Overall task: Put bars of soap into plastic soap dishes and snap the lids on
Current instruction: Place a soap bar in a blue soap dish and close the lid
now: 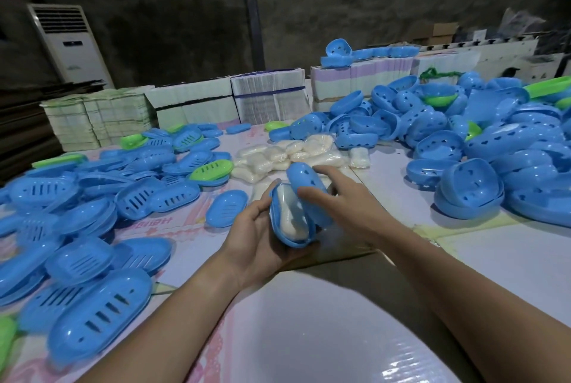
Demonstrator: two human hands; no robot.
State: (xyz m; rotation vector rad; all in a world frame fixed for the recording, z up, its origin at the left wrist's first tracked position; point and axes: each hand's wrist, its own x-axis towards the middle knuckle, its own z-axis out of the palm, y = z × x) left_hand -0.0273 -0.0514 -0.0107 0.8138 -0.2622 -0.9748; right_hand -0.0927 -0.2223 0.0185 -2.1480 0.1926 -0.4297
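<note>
- Dim room with a dark, rough back wall; white standing air conditioner [72,44] at far left.
- Pale sheet-covered surface [309,330] spread across the foreground, pink print showing at its left part.
- Bundled stacks of flat printed cartons [265,98] lined along the far edge.
- Heap of blue slotted lids [92,215] on the left side, a few green ones mixed in.
- Heap of blue perforated dishes [482,141] on the right, again with some green among them.
- Pile of wrapped white soap bars [287,155] at mid-surface, just beyond the hands.
- Left hand [262,237] palm up, fingers curled under and around a blue soap dish [290,222], thumb along its left rim.
- White bar of soap [295,219] lying inside that dish, face exposed.
- Right hand [346,197] reaching in from the right, fingers gripping a blue lid [309,194] by its edge.
- Lid tilted, standing over the dish's right rim and touching it, not seated flat.
- Both held above the surface, centred between the two heaps, just in front of the soap pile.
</note>
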